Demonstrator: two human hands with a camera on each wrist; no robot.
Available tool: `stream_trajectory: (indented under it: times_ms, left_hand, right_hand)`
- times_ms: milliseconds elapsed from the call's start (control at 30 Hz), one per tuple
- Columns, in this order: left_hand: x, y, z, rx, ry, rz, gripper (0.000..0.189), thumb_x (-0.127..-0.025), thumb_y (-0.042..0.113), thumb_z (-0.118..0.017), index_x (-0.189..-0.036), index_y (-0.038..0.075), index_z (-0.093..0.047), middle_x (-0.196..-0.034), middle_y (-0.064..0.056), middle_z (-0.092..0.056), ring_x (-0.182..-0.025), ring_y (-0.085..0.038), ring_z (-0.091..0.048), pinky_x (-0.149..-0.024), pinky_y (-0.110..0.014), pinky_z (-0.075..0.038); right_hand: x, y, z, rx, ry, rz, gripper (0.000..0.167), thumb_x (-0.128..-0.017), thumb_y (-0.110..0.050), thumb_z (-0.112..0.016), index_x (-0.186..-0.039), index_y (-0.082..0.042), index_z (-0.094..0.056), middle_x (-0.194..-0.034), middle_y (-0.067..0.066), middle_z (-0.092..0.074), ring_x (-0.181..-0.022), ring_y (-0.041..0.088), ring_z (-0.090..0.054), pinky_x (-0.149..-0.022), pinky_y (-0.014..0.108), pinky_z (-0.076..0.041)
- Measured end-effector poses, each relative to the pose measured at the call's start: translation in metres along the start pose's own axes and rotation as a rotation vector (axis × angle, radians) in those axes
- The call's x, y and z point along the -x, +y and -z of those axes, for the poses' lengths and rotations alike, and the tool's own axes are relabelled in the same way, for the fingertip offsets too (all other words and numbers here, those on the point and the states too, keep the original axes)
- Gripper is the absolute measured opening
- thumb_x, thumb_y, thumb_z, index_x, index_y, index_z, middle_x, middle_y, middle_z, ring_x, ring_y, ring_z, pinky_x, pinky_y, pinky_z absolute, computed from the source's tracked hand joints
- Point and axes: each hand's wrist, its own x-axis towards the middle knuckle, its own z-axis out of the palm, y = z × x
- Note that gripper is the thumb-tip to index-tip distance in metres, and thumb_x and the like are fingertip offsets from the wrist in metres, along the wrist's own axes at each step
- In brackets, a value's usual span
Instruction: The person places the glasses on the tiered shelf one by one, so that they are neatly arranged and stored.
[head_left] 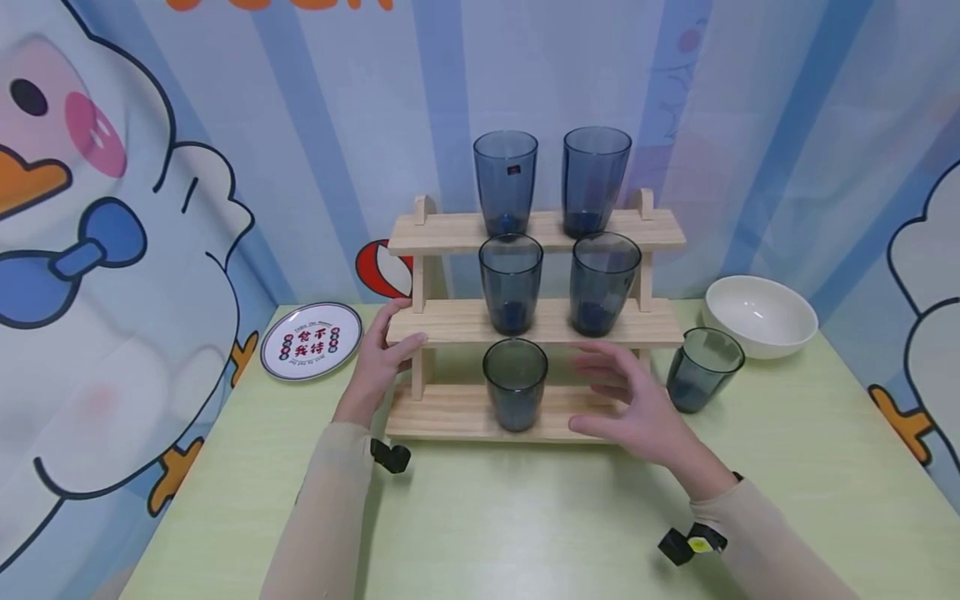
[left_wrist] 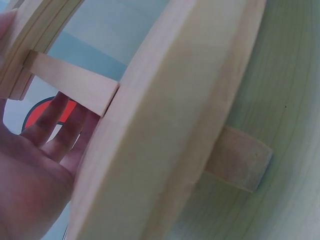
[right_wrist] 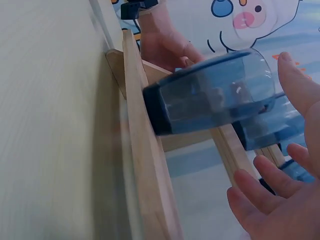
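Note:
A three-tier wooden shelf rack [head_left: 450, 417] stands on the table. Two blue-grey glasses stand on its top tier, two on the middle one, and a single glass [head_left: 516, 387] on the bottom tier. My left hand [head_left: 378, 362] holds the left end of the middle tier, thumb over the board and fingers behind the upright, as the left wrist view shows. To the right of the bottom glass, my right hand [head_left: 637, 404] is spread with fingers apart and touches no glass. In the right wrist view, a gap separates that hand [right_wrist: 285, 200] from the bottom glass [right_wrist: 210, 95].
Another glass [head_left: 703, 371] stands on the table right of the rack, in front of a white bowl [head_left: 761, 317]. On the left lies a plate [head_left: 311, 342] with red characters. A printed curtain [head_left: 337, 125] hangs close behind the rack.

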Motion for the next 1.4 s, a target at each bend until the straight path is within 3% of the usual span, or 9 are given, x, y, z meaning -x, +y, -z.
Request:
stream_trajectory:
  times_ms: [267,500,667,900,1033,1133,1233,1300,1400]
  left_hand:
    - [0.0,0.0,0.0,0.002,-0.005,0.004,0.058,-0.102,0.018,-0.069,-0.154,0.023,-0.043,-0.157,-0.007,-0.042,-0.116,-0.035,-0.061,-0.103,-0.061,-0.051]
    - [-0.001,0.0,0.0,0.009,-0.009,0.0,0.058,-0.101,0.016,-0.069,-0.153,0.023,-0.044,-0.156,-0.009,-0.043,-0.117,-0.036,-0.06,-0.102,-0.061,-0.052]
    - [-0.001,0.002,0.001,-0.02,-0.014,0.009,0.057,-0.101,0.017,-0.069,-0.151,0.026,-0.045,-0.154,-0.011,-0.044,-0.12,-0.036,-0.058,-0.101,-0.058,-0.053]
    - [0.0,0.007,0.001,-0.031,-0.025,0.025,0.059,-0.101,0.018,-0.069,-0.153,0.024,-0.042,-0.156,-0.012,-0.042,-0.123,-0.039,-0.057,-0.103,-0.06,-0.05]
    - [0.0,0.01,0.001,-0.025,-0.033,0.029,0.061,-0.1,0.018,-0.069,-0.155,0.022,-0.041,-0.158,-0.013,-0.04,-0.127,-0.04,-0.054,-0.106,-0.064,-0.047]
    - [0.0,0.011,0.002,-0.027,-0.035,0.035,0.062,-0.1,0.018,-0.069,-0.154,0.021,-0.041,-0.157,-0.014,-0.041,-0.128,-0.039,-0.052,-0.107,-0.064,-0.047]
    - [-0.001,0.011,0.003,-0.024,-0.039,0.041,0.062,-0.099,0.018,-0.07,-0.154,0.021,-0.041,-0.156,-0.015,-0.042,-0.128,-0.038,-0.052,-0.107,-0.064,-0.047]
    - [-0.002,0.011,0.004,-0.022,-0.045,0.043,0.062,-0.099,0.017,-0.07,-0.154,0.02,-0.04,-0.155,-0.016,-0.043,-0.128,-0.038,-0.052,-0.107,-0.064,-0.047]
    - [-0.002,0.012,0.005,-0.023,-0.056,0.046,0.062,-0.1,0.018,-0.069,-0.154,0.02,-0.04,-0.156,-0.016,-0.043,-0.13,-0.037,-0.051,-0.108,-0.064,-0.046]
  right_hand:
    - [0.016,-0.005,0.029,0.072,0.075,0.084,0.083,-0.077,0.009,-0.089,-0.149,-0.006,-0.051,-0.14,0.017,-0.063,-0.128,0.018,-0.061,-0.103,0.023,-0.051]
    - [0.03,-0.012,0.062,0.168,0.164,0.082,0.082,-0.077,0.015,-0.085,-0.149,-0.001,-0.05,-0.138,-0.006,-0.064,-0.127,0.005,-0.06,-0.101,0.016,-0.049]
    - [0.038,-0.012,0.086,0.223,0.243,0.079,0.083,-0.077,0.02,-0.081,-0.15,-0.002,-0.05,-0.139,-0.001,-0.063,-0.126,0.004,-0.06,-0.099,0.013,-0.049]
    - [0.044,0.001,0.114,0.314,0.38,-0.045,0.074,-0.087,0.006,-0.081,-0.152,-0.011,-0.05,-0.136,-0.012,-0.06,-0.122,-0.002,-0.057,-0.095,0.006,-0.046]
    - [0.045,0.013,0.125,0.35,0.427,-0.143,0.072,-0.092,-0.008,-0.081,-0.155,-0.018,-0.047,-0.141,-0.007,-0.056,-0.123,-0.004,-0.052,-0.094,0.004,-0.044]
    - [0.045,0.018,0.129,0.372,0.439,-0.195,0.074,-0.094,-0.016,-0.082,-0.157,-0.021,-0.044,-0.146,0.003,-0.053,-0.127,0.001,-0.051,-0.094,0.003,-0.042]
    - [0.045,0.023,0.133,0.386,0.426,-0.229,0.077,-0.095,-0.022,-0.081,-0.16,-0.023,-0.04,-0.154,0.012,-0.048,-0.138,0.015,-0.048,-0.101,0.008,-0.041]
    - [0.045,0.028,0.135,0.381,0.402,-0.247,0.08,-0.096,-0.024,-0.08,-0.163,-0.025,-0.035,-0.159,0.017,-0.043,-0.144,0.028,-0.044,-0.112,0.019,-0.041]
    - [0.044,0.036,0.139,0.352,0.353,-0.274,0.087,-0.097,-0.027,-0.078,-0.166,-0.027,-0.026,-0.163,0.024,-0.036,-0.147,0.044,-0.037,-0.121,0.047,-0.036]
